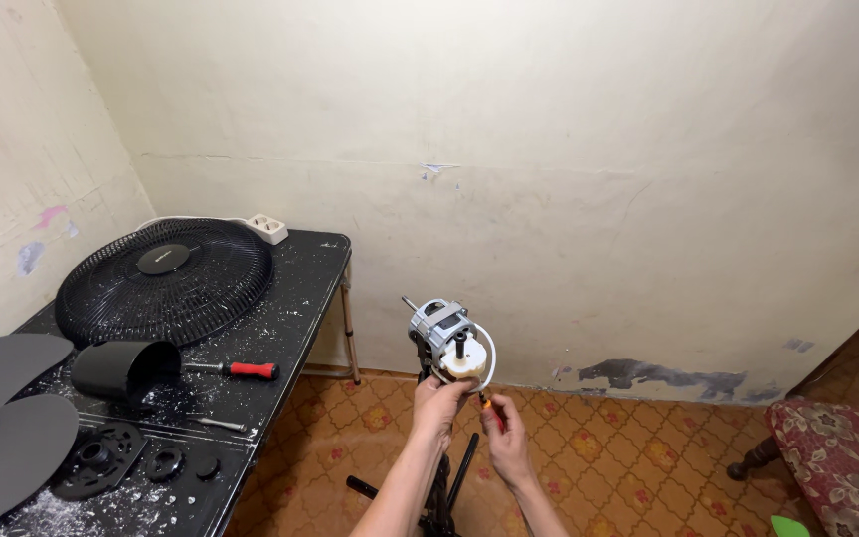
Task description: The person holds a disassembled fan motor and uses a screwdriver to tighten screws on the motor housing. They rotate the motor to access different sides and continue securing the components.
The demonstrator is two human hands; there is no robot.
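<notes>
A grey fan motor (pixel 444 333) with a white gear housing and a thin shaft sits atop a black stand (pixel 446 487) in the middle of the view. My left hand (pixel 437 406) grips the motor from below. Just to its right, my right hand (pixel 505 438) holds a small screwdriver with an orange-red handle (pixel 490 410), its tip close under the motor's white part.
A black, paint-spattered table (pixel 290 318) at left carries a black fan grille (pixel 166 278), a black motor cover (pixel 121 368), a red-handled screwdriver (pixel 236 370), dark fan blades (pixel 7 418), round black parts and a white power strip (pixel 266 229). A patterned cushioned seat (pixel 837 443) stands at right on the tiled floor.
</notes>
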